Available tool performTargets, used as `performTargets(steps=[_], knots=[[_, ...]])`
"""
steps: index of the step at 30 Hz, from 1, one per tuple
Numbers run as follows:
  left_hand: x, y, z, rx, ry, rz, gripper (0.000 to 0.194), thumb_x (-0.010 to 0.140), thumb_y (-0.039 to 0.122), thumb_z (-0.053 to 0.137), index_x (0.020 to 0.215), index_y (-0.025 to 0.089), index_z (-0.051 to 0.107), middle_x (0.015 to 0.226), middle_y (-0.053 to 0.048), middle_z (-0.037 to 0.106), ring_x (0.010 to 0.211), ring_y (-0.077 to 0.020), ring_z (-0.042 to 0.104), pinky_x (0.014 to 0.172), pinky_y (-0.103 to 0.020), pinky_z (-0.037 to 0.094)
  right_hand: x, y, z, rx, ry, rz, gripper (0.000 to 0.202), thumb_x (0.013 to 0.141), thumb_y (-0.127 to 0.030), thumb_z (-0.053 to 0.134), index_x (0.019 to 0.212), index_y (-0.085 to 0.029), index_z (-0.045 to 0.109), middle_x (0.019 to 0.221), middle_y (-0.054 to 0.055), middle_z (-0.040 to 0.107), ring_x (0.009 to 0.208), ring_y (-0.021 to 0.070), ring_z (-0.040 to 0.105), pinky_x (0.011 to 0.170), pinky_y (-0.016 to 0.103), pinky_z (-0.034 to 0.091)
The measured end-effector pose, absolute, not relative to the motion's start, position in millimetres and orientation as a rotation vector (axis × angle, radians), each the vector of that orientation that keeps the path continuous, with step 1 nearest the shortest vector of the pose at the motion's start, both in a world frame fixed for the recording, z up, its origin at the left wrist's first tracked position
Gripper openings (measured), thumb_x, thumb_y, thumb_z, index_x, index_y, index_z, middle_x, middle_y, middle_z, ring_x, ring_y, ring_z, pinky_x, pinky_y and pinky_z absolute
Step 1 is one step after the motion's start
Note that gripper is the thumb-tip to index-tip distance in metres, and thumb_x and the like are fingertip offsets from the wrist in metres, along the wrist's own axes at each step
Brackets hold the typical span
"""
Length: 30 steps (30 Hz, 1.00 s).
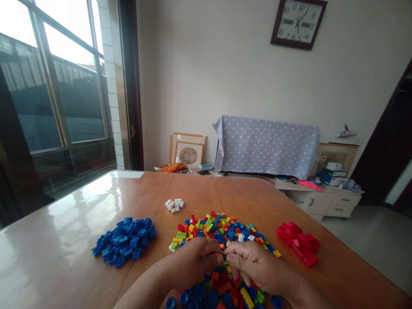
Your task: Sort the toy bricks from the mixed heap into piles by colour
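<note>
Left hand [201, 260] and right hand [259, 267] meet over a mixed pile [221, 229] of toy bricks

The mixed pile lies at the front middle of a brown, glossy surface [203, 192], partly hidden by the hands. Its bricks are blue, red, yellow, green, orange and white. To the left is a blue pile [126, 241], to the right a red pile [299, 243], and farther back a small white group [174, 205].

A small brick could slip from between the fingers and be lost among the others, since the fingertips work close together and block the view. The left forearm [156, 279] passes near the blue pile, so a careless sweep sideways might push blue bricks back into the mix. A loose yellow brick [277, 253] beside the right hand could be nudged away by the wrist.

Both forearms reach in from the bottom corners and angle toward each other. The hands hang low, backs upward, thumbs inward, their fingertips touching or nearly so. The fingers of both are bent and drawn together; whether either hand grips a brick cannot be told, as the gap between them is hidden.
</note>
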<state>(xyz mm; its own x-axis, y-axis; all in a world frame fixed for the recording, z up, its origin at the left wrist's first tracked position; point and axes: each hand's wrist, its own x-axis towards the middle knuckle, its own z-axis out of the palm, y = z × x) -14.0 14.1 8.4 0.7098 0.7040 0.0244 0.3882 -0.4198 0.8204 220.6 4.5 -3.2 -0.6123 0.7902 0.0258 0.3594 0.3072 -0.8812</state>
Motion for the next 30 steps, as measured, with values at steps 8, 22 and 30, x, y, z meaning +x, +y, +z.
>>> performTargets(steps=[8,22,30], knots=[[-19,21,4,1.942,0.898,0.6,0.036,0.098,0.051,0.044,0.091,0.017,0.055,0.076,0.001,0.054,0.069,-0.0117,0.044,0.06,-0.022,0.034,226,4,4,-1.013,-1.952,1.287,0.045,0.1,-0.055,0.044,0.109,-0.016,0.064,0.077,0.002,0.068,0.046,0.0055,0.049,0.045,0.017,0.032],[-13,17,3,1.848,0.885,0.681,0.024,0.097,0.038,0.048,0.102,0.017,0.058,0.082,0.002,0.052,0.074,-0.0122,0.045,0.064,-0.024,0.037,222,8,-3,-1.029,-1.906,1.342,0.045,0.1,-0.058,0.04,0.107,-0.017,0.058,0.083,0.002,0.07,0.052,0.0074,0.057,0.046,0.017,0.036],[-11,16,5,1.892,0.921,0.639,0.027,0.095,0.04,0.05,0.098,0.015,0.061,0.081,0.001,0.055,0.071,-0.0123,0.046,0.063,-0.024,0.038,223,12,-10,-1.05,-1.86,1.376,0.047,0.098,-0.061,0.041,0.104,-0.017,0.056,0.083,0.002,0.072,0.051,0.0084,0.061,0.042,0.016,0.035]])
